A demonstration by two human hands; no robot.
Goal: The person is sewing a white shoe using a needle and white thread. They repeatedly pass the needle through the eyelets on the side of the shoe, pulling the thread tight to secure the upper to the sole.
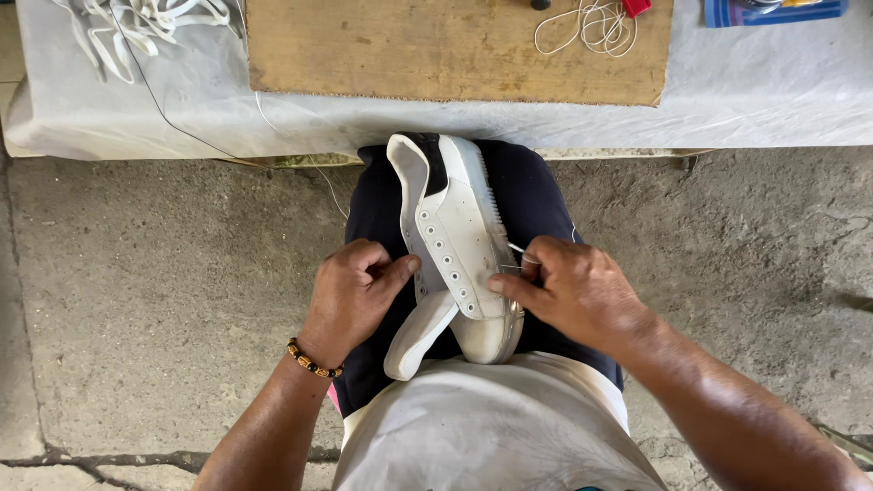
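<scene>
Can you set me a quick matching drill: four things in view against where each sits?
Things:
1. white sneaker
2. beaded bracelet
3. wooden board
4. loose white laces

Places:
A. on the left wrist
B. far left of the cloth-covered table
C. on the person's lap, between both hands
D. middle of the table, under a coil of thread

Pairs: 1-C, 2-A, 3-D, 4-B

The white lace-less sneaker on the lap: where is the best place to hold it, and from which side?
Probably grip the white lace-less sneaker at its heel end with the black tab, coming from the table side. That end lies free on the dark trousers, while the left hand and right hand crowd the toe.
</scene>
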